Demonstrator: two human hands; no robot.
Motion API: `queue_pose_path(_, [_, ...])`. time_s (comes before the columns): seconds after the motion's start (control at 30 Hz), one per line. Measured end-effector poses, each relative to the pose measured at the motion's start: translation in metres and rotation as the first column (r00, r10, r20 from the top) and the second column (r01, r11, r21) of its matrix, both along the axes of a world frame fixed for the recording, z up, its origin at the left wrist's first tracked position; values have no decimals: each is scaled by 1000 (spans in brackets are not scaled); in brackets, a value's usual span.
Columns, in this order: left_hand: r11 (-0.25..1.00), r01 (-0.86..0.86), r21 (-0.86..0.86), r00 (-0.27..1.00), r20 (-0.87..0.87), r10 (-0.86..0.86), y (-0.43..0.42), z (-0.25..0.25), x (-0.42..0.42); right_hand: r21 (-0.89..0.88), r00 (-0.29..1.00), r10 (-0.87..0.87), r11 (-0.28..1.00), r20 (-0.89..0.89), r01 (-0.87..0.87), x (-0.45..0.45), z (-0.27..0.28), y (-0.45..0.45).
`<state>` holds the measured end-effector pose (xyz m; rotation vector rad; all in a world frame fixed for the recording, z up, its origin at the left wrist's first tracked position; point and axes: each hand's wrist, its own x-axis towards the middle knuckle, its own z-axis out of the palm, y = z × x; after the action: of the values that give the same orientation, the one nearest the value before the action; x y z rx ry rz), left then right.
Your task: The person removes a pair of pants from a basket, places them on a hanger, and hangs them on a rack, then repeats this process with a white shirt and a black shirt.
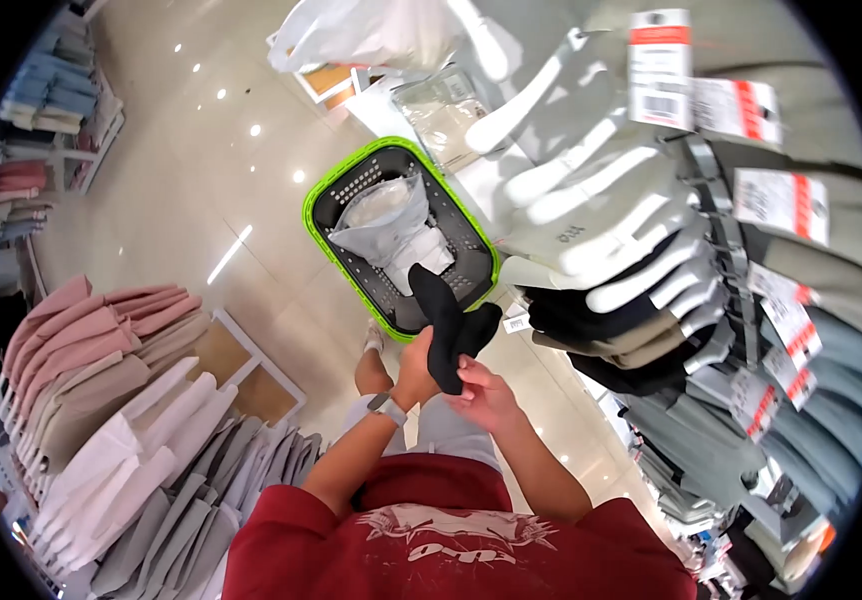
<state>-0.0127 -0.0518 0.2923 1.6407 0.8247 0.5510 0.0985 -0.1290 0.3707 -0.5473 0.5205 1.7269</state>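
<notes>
A pair of black socks (439, 322) is held up in front of my body, overlapping the near end of the basket. My left hand (415, 370), with a watch on its wrist, grips the socks from the left side, and some of its fingers are hidden behind the fabric. On the other side my right hand (483, 392) pinches their lower end between thumb and fingers. Beyond the socks a dark grey shopping basket (313, 222) with a lime-green rim stands below. Inside it lie a clear plastic bag (381, 215) and a folded white item (429, 252).
To the right, a display carries white sock forms (591, 185), with price tags (783, 205) and hanging garments beyond. Pink, beige, white and grey clothes (101, 340) hang on the left. Shiny tiled floor (201, 170) lies left of the basket.
</notes>
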Motion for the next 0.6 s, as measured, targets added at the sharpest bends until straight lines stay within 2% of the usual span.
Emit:
queue_pose_path(0.07, [992,64,-111,998,22,-61,7,21,-7,74,980,-180,982,87,174,12,30,-12])
queue_pose_path(0.1, [971,137,-197,990,-16,-143,14,35,-10,5,952,-265,963,153,268,17,46,-19])
queue_pose_path(0.13, [966,184,-183,982,-5,-188,20,42,-16,13,926,-295,954,234,300,23,62,-22])
queue_pose_path(0.2, [873,470,-131,879,-18,-476,25,55,-25,161,856,-388,921,342,354,25,78,-45])
queue_pose_path(0.23, [825,553,-113,828,-29,-559,32,102,-19,210,856,-431,900,286,383,26,90,-57])
queue_pose_path(0.27, [790,606,-94,792,-14,-610,33,123,-16,225,821,-485,873,302,433,22,107,-61])
queue_pose_path(0.33, [637,757,-147,654,192,-732,31,149,-16,69,651,-545,792,529,607,8,142,-73])
queue_pose_path(0.37, [593,799,-99,600,188,-777,28,152,-19,179,618,-583,788,528,590,5,142,-92])
queue_pose_path(0.4, [539,838,-84,545,184,-818,23,169,-18,194,572,-629,744,527,639,-4,148,-105])
queue_pose_path(0.47, [360,895,-264,428,282,-858,15,216,-11,209,489,-569,765,661,609,-18,157,-126])
queue_pose_path(0.5, [306,923,-235,374,349,-860,8,227,-7,237,470,-588,754,658,612,-28,159,-136])
queue_pose_path(0.53, [250,942,-222,315,340,-886,-1,236,-2,254,425,-626,711,654,656,-38,161,-142])
queue_pose_path(0.6, [199,903,-381,339,347,-874,-24,251,7,268,418,-593,743,689,613,-59,166,-152])
